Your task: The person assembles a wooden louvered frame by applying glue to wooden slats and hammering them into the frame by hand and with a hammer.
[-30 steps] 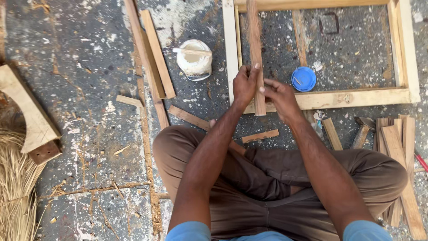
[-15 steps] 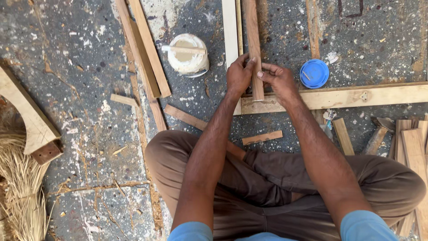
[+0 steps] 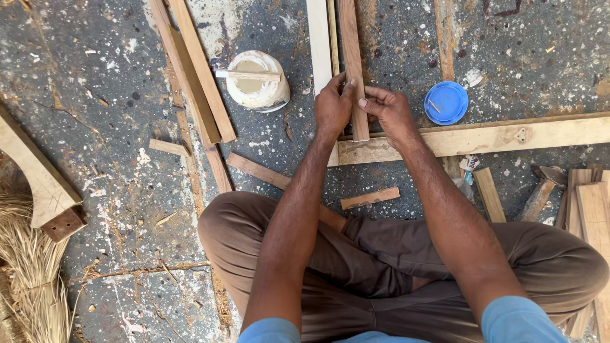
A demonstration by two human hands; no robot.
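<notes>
Head view, looking down at a seated person on a paint-flecked floor (image 3: 95,82). A brown wooden slat (image 3: 353,70) is gripped by the left hand (image 3: 333,108) and right hand (image 3: 391,111), its lower end set on the bottom rail (image 3: 495,136) of a pale frame. No fastening is seen; fixing appears left to do.

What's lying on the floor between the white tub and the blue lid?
In the head view, between the white tub and blue lid: a pale frame rail, a brown wooden strip, gripped by both hands.
</notes>
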